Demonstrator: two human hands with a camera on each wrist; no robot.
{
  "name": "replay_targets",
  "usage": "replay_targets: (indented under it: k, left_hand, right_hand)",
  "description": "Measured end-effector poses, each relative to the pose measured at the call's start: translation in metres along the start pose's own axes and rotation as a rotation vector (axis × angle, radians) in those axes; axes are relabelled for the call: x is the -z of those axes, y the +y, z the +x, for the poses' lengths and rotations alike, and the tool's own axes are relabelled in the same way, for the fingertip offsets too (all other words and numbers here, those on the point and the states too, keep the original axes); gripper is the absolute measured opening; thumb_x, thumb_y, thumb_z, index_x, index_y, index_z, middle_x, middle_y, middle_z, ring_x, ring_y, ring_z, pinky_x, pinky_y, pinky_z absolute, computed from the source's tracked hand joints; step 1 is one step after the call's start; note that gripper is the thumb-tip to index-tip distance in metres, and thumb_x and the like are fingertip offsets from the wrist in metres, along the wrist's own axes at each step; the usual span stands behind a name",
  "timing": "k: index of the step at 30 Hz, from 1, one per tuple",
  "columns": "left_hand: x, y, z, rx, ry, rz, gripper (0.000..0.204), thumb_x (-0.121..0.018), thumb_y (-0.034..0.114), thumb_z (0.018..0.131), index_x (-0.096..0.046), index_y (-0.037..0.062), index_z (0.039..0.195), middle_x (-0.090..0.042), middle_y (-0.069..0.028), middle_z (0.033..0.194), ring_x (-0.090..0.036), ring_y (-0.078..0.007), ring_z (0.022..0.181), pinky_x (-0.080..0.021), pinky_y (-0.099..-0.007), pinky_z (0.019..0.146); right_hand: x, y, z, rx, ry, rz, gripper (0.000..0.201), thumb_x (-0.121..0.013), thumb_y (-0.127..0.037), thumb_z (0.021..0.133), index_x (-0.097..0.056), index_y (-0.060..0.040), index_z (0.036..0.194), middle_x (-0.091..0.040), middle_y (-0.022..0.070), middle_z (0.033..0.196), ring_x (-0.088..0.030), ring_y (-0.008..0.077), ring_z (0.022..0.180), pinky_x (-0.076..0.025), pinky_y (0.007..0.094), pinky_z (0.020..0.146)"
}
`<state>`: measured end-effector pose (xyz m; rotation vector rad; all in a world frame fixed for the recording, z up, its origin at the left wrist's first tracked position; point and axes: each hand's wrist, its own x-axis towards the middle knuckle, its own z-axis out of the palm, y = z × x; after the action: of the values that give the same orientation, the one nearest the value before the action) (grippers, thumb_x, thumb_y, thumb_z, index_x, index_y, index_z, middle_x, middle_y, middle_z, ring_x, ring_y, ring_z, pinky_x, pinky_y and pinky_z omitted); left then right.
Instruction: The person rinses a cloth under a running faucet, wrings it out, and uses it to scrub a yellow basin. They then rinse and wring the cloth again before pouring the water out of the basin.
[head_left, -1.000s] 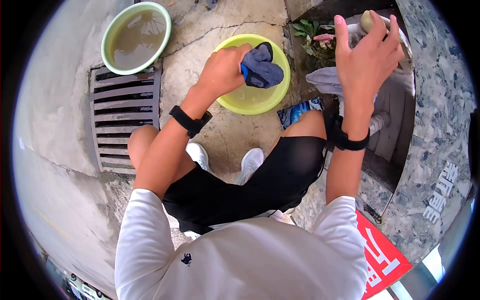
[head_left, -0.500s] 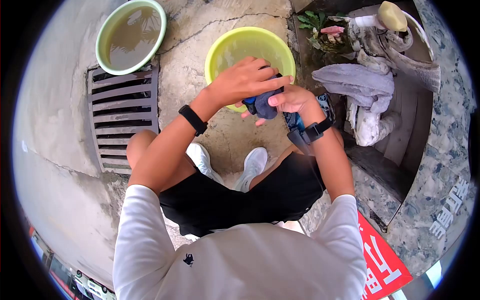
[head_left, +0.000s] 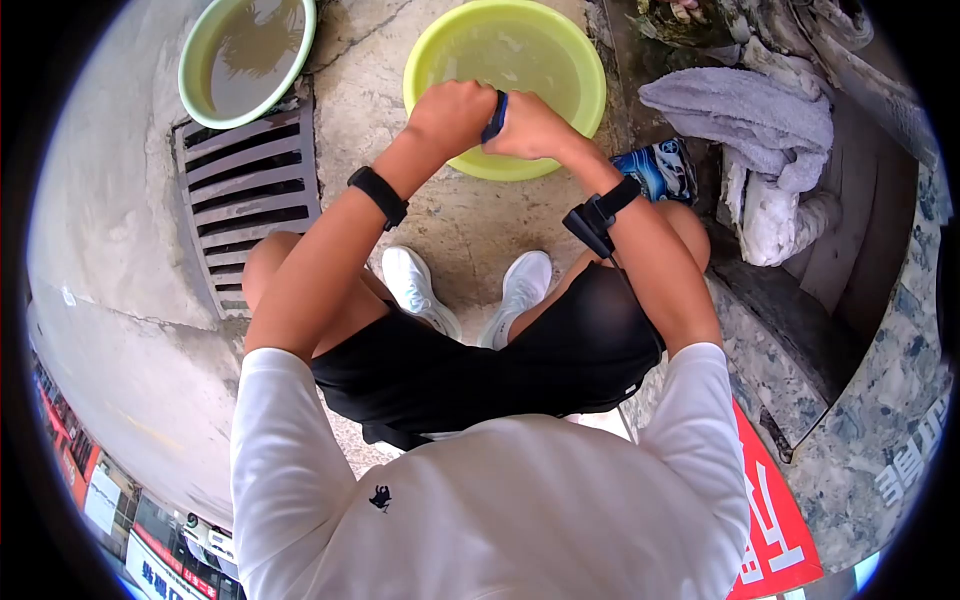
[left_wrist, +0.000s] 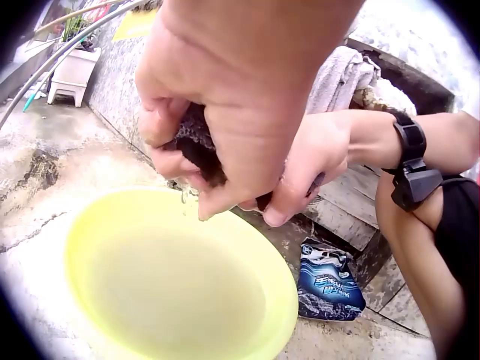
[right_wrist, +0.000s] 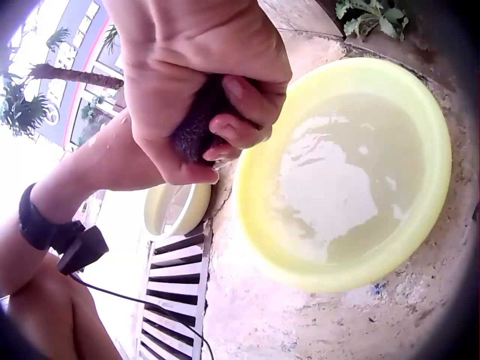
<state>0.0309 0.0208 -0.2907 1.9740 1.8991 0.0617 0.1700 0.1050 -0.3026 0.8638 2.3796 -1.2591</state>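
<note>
Both hands grip a wet, dark grey-blue cloth [head_left: 494, 116] bunched between them, with a blue edge showing in the head view. My left hand [head_left: 452, 118] curls tightly round one end, and my right hand [head_left: 532, 128] clenches the other, knuckles close together. Most of the cloth [left_wrist: 196, 142] is hidden inside the fists. Water drips below the left hand in the left wrist view. Under the hands stands a yellow-green basin [head_left: 593, 80] of cloudy water; the fists overlap its near rim in the head view.
A pale green basin [head_left: 309, 42] of murky water stands at the upper left, beside a metal drain grate [head_left: 245, 188]. To the right lie a blue packet [head_left: 657, 172] and a grey towel [head_left: 745, 112] over a ledge. White shoes [head_left: 415, 285] are below the basin.
The right hand came from the far right, open and raised, to the cloth and now grips it. Both fists have drawn tight round the cloth over the basin's near side.
</note>
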Motion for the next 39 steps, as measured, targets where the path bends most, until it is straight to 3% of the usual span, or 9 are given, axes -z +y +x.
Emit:
replay_targets:
  k: [19, 22, 24, 26, 30, 32, 34, 36, 39]
  left_hand:
    - [0.012, -0.016, 0.004, 0.092, -0.292, -0.230, 0.019, -0.072, 0.008, 0.069, -0.068, -0.0014, 0.085, -0.069, -0.0263, 0.090, -0.068, -0.0422, 0.090, -0.057, -0.0456, 0.081]
    - [0.039, -0.020, -0.007, 0.044, -0.252, -0.240, 0.020, -0.072, 0.010, 0.070, -0.069, -0.0006, 0.087, -0.070, -0.0245, 0.089, -0.068, -0.0424, 0.089, -0.056, -0.0443, 0.080]
    - [0.046, -0.040, -0.015, 0.006, -0.163, -0.349, 0.019, -0.073, 0.011, 0.072, -0.069, -0.0004, 0.086, -0.070, -0.0231, 0.087, -0.067, -0.0426, 0.088, -0.056, -0.0435, 0.078]
    - [0.072, -0.040, -0.031, -0.055, -0.174, -0.393, 0.017, -0.070, 0.009, 0.071, -0.070, 0.0017, 0.087, -0.069, -0.0239, 0.087, -0.067, -0.0424, 0.086, -0.056, -0.0442, 0.078]
    - [0.074, 0.001, -0.068, 0.012, 0.009, -0.523, 0.019, -0.068, 0.007, 0.070, -0.068, -0.0008, 0.087, -0.068, -0.0243, 0.080, -0.067, -0.0432, 0.083, -0.056, -0.0471, 0.074]
    - [0.082, 0.039, -0.080, 0.074, -0.003, -0.501, 0.017, -0.068, 0.006, 0.067, -0.065, -0.0037, 0.081, -0.067, -0.0254, 0.077, -0.067, -0.0435, 0.079, -0.056, -0.0482, 0.072]
    - [0.086, 0.063, -0.085, 0.067, -0.016, -0.549, 0.021, -0.072, 0.010, 0.070, -0.063, -0.0027, 0.085, -0.065, -0.0260, 0.074, -0.066, -0.0437, 0.076, -0.054, -0.0493, 0.069]
    - [0.090, 0.078, -0.090, 0.059, 0.037, -0.604, 0.022, -0.072, 0.010, 0.070, -0.062, -0.0032, 0.084, -0.064, -0.0261, 0.072, -0.066, -0.0441, 0.074, -0.054, -0.0492, 0.068]
    - [0.099, 0.080, -0.092, 0.066, 0.068, -0.623, 0.023, -0.072, 0.010, 0.069, -0.061, -0.0034, 0.085, -0.064, -0.0262, 0.070, -0.066, -0.0445, 0.073, -0.054, -0.0492, 0.068]
  right_hand:
    - [-0.011, -0.015, -0.004, -0.110, 0.033, -0.112, 0.033, -0.081, -0.025, 0.071, -0.070, 0.0016, 0.087, -0.073, 0.0194, 0.090, -0.071, 0.0341, 0.086, -0.056, 0.0413, 0.076]
    - [0.008, -0.010, -0.013, 0.164, -0.093, 0.488, 0.042, -0.084, -0.036, 0.076, -0.070, 0.0001, 0.091, -0.072, 0.0085, 0.088, -0.068, 0.0215, 0.084, -0.054, 0.0321, 0.077]
    - [0.018, 0.017, -0.024, 0.195, -0.130, 0.814, 0.063, -0.078, -0.047, 0.084, -0.059, -0.0021, 0.124, -0.065, 0.0055, 0.115, -0.060, 0.0165, 0.102, -0.050, 0.0316, 0.087]
    - [0.034, 0.039, -0.026, -0.033, 0.068, 0.790, 0.079, -0.077, -0.054, 0.082, -0.052, -0.0011, 0.134, -0.056, 0.0155, 0.133, -0.056, 0.0232, 0.116, -0.047, 0.0395, 0.097]
    - [0.002, 0.146, -0.014, -0.760, 0.768, -0.049, 0.089, -0.081, -0.056, 0.071, -0.051, -0.0014, 0.135, -0.043, 0.0298, 0.140, -0.046, 0.0349, 0.130, -0.036, 0.0489, 0.110]
    - [-0.040, 0.239, 0.004, -0.730, 0.765, 0.135, 0.075, -0.082, -0.043, 0.074, -0.054, 0.0013, 0.127, -0.055, 0.0250, 0.126, -0.052, 0.0334, 0.123, -0.039, 0.0494, 0.107]
    - [-0.034, 0.221, -0.008, -0.652, 0.248, 0.991, 0.063, -0.082, -0.033, 0.076, -0.056, 0.0054, 0.119, -0.064, 0.0217, 0.110, -0.060, 0.0308, 0.114, -0.045, 0.0509, 0.101]
    - [-0.044, 0.213, -0.015, -0.352, 0.334, 0.915, 0.047, -0.080, -0.023, 0.080, -0.059, 0.0037, 0.113, -0.067, 0.0156, 0.098, -0.066, 0.0283, 0.099, -0.051, 0.0503, 0.089]
    - [-0.026, 0.153, -0.025, -0.413, 0.444, 0.926, 0.045, -0.054, -0.043, 0.095, -0.062, -0.0045, 0.117, -0.068, 0.0139, 0.100, -0.065, 0.0285, 0.088, -0.053, 0.0449, 0.081]
